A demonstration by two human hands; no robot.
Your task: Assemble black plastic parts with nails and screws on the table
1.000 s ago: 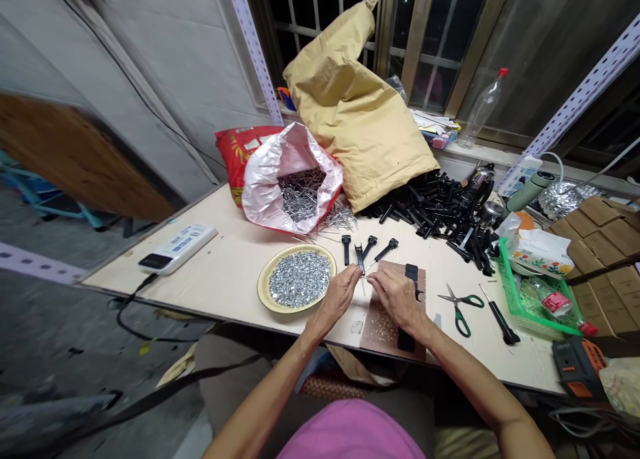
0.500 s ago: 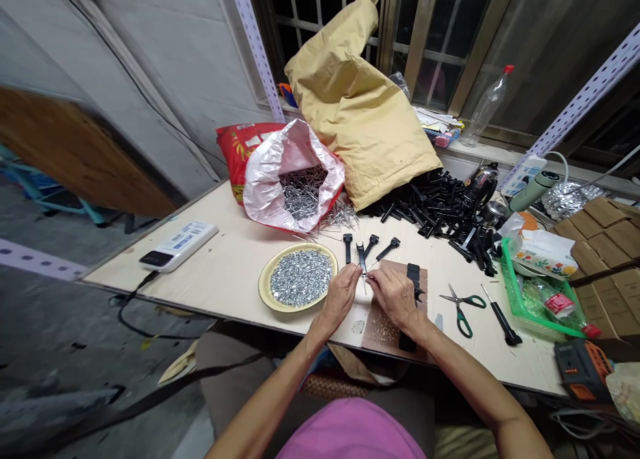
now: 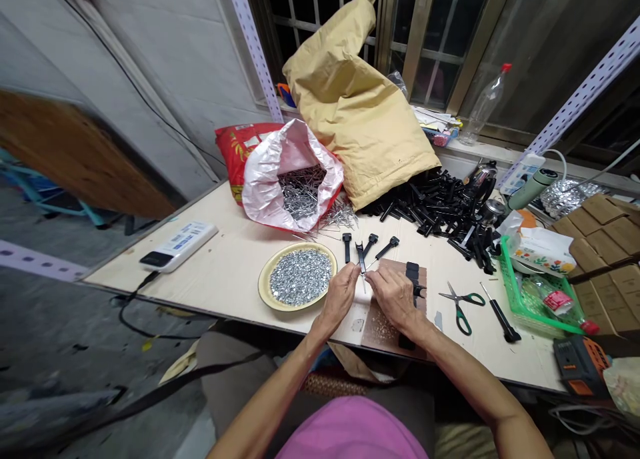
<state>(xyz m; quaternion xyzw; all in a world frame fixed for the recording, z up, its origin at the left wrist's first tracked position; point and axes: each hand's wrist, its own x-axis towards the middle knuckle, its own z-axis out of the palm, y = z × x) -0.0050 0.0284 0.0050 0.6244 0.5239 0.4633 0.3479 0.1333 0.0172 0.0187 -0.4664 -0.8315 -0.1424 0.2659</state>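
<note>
Left hand (image 3: 341,295) pinches one black plastic piece (image 3: 361,256); right hand (image 3: 395,293) pinches one thin nail (image 3: 365,284) against it, just right of the plate (image 3: 261,285). Seemingly a fitting step, calling for fine alignment. Three more pieces (image 3: 371,243) lie beyond on the tabletop (image 3: 225,265).

Pale tabletop (image 3: 225,272): power strip (image 3: 179,245) at left corner; plate (image 3: 262,287) (heaped with small metal pieces) near front edge; nail bag (image 3: 267,179), tan sack (image 3: 360,119) and black plastic parts (image 3: 440,209) along far edge.
</note>
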